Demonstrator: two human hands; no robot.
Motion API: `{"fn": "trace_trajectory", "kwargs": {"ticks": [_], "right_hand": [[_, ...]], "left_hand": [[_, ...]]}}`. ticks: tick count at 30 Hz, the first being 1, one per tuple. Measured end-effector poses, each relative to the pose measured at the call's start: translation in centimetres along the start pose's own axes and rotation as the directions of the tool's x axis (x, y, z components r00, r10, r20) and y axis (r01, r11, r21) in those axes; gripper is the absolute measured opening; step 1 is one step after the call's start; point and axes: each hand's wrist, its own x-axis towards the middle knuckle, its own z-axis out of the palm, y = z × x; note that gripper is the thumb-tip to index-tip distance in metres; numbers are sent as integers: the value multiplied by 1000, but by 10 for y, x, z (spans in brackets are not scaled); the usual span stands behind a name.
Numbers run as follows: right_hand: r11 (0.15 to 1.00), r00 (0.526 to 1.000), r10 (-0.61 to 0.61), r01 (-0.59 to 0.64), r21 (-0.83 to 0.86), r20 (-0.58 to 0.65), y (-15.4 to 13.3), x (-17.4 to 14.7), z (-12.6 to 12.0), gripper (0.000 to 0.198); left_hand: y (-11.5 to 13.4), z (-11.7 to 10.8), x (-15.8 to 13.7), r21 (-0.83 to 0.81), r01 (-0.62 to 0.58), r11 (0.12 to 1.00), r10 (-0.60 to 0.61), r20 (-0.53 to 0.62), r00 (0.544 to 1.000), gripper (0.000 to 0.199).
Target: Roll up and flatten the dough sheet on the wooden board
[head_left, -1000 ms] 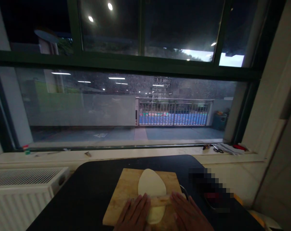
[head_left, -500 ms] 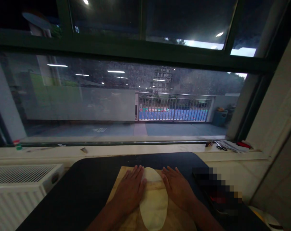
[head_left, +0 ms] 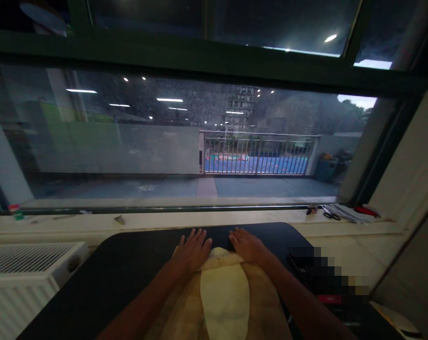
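Observation:
A pale, flattened oval of dough (head_left: 225,297) lies lengthwise on a light wooden board (head_left: 265,302). Across its far end runs a wooden rolling pin (head_left: 223,262), with a little dough showing beyond it. My left hand (head_left: 193,249) rests palm down over the pin's left end, fingers stretched forward and apart. On the other end lies my right hand (head_left: 247,244), also palm down, its fingers extended past the board's far edge. Both palms hide the pin's ends. The near end of the dough runs out of view.
The board sits on a black table (head_left: 129,264) against a windowsill (head_left: 164,219). A white radiator (head_left: 33,278) stands at left. Scissors (head_left: 331,216) and papers (head_left: 352,213) lie on the sill at right. A blurred-out dark object (head_left: 320,274) is on the table's right side.
Both hands and the rolling pin have moved forward, away from me, towards the far end of the dough. The camera view has shifted slightly.

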Motion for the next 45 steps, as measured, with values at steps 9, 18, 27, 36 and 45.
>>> {"fn": "trace_trajectory", "kwargs": {"ticks": [9, 18, 27, 36, 45], "right_hand": [[994, 991, 14, -28, -104, -131, -18, -64, -2, 52], [997, 952, -67, 56, -43, -299, -12, -118, 22, 54], [983, 896, -183, 180, -45, -404, 2, -177, 46, 50], [970, 915, -238, 210, -120, -325, -1, -207, 27, 47], [992, 967, -123, 119, -30, -225, -12, -140, 6, 49]], "left_hand": [[25, 4, -47, 25, -37, 999, 40, -137, 990, 55], [42, 23, -104, 79, -162, 984, 180, -378, 908, 51], [49, 36, -148, 327, -252, 911, 397, -525, 753, 58], [42, 39, -161, 287, -354, 890, 451, -443, 775, 66], [38, 9, -113, -16, -226, 974, 216, -237, 947, 54]]}}
